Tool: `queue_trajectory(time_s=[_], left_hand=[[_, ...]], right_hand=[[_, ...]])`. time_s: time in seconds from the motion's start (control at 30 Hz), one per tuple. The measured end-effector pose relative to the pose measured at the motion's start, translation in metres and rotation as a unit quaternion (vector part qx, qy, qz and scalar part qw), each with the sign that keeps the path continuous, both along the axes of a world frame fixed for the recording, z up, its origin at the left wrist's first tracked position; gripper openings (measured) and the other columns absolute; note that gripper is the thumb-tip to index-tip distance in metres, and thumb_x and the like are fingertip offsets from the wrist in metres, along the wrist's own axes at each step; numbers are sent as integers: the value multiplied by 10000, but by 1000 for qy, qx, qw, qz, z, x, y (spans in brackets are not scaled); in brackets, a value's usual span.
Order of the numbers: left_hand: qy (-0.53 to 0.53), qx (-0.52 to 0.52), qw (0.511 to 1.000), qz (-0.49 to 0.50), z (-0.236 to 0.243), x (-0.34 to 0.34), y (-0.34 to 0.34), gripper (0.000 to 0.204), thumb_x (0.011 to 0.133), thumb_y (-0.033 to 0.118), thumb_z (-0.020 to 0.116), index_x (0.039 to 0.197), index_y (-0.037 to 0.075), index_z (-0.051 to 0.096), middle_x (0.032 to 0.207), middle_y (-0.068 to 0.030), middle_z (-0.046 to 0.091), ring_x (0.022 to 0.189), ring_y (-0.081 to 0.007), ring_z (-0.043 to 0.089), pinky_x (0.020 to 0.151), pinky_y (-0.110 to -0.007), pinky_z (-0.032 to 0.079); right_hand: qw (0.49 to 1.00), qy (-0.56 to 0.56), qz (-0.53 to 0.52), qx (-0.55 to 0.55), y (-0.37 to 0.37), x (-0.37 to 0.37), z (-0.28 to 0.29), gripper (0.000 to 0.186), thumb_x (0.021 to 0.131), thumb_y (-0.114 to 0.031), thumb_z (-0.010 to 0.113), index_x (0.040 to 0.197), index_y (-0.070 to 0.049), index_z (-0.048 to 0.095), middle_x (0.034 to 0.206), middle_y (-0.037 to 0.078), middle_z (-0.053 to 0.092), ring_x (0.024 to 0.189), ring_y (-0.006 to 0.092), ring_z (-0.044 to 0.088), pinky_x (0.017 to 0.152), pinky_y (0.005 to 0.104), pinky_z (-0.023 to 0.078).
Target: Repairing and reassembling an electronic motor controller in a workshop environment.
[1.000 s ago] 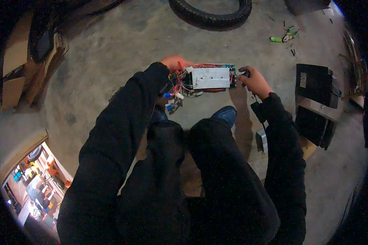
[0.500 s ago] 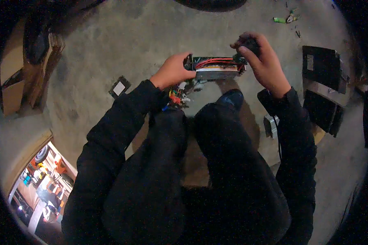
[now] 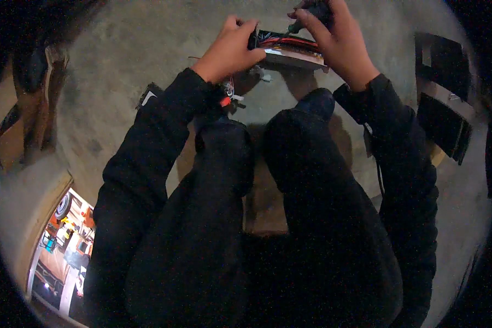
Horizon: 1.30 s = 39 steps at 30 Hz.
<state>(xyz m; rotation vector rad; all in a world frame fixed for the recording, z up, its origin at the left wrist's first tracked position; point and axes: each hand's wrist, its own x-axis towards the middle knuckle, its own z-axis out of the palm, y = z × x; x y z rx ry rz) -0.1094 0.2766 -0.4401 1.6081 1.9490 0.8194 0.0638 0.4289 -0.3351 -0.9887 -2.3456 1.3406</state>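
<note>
A long, narrow electronics box (image 3: 298, 58) with an open top lies at the top of the head view, beyond my feet. Red wires (image 3: 295, 41) run along inside it. My left hand (image 3: 228, 53) is closed on the box's left end, thumb on the near side. In my right hand (image 3: 349, 48) is a screwdriver (image 3: 296, 26) with a dark green handle. Its shaft slants down and left among the wires; its tip is hard to make out. Most of the handle is hidden in my palm.
Loose wires with red and white connectors (image 3: 227, 100) lie near my left foot. A small black part with a white label (image 3: 147, 97) is left of my forearm. Black panels (image 3: 445, 123) stand at the right. Cardboard (image 3: 10, 136) leans at the far left.
The screwdriver has moved left, from the box's right end to over its wires. Both hands and the box appear higher in the picture, and the whole view has shifted.
</note>
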Motion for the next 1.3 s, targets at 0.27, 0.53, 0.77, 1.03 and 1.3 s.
queue_trajectory(time_s=[0.27, 0.53, 0.77, 1.03, 1.3], left_hand=[[61, -34, 996, -57, 10, 2, 2, 445, 812, 230, 669, 1151, -25, 536, 1075, -256, 590, 985, -438, 601, 862, -482, 504], [155, -52, 980, -116, 8, 1, 9, 277, 795, 226, 684, 909, -18, 621, 890, -230, 639, 832, -432, 634, 769, -510, 520], [101, -225, 960, -135, 19, -5, 31, 396, 701, 308, 756, 990, 39, 728, 888, -213, 702, 805, -396, 681, 761, -457, 542], [97, -212, 957, -170, 11, -6, 44, 407, 777, 345, 734, 1045, 39, 718, 946, -184, 714, 862, -370, 692, 786, -451, 544], [97, -199, 946, -237, 26, 4, 41, 350, 767, 250, 755, 1062, 66, 713, 950, -177, 710, 863, -364, 686, 778, -446, 535]], right_hand=[[998, 14, -51, -44, -22, 1, 6, 298, 947, -166, 627, 1155, -5, 487, 977, 159, 649, 901, 256, 665, 770, 393, 519], [997, 13, -75, -17, -37, 11, 1, 275, 960, -168, 612, 1142, 1, 493, 947, 150, 642, 869, 234, 656, 772, 381, 513], [996, -15, -89, -27, -50, 22, 11, 292, 939, -182, 640, 1124, -3, 503, 971, 169, 636, 897, 271, 653, 766, 393, 504], [999, -9, -32, 16, -52, 29, 1, 292, 923, -179, 652, 1123, -10, 523, 984, 201, 622, 922, 330, 642, 793, 415, 498], [997, 46, -56, 0, -60, 37, -21, 270, 924, -127, 632, 1137, 1, 526, 1004, 190, 629, 946, 314, 646, 818, 400, 502]])
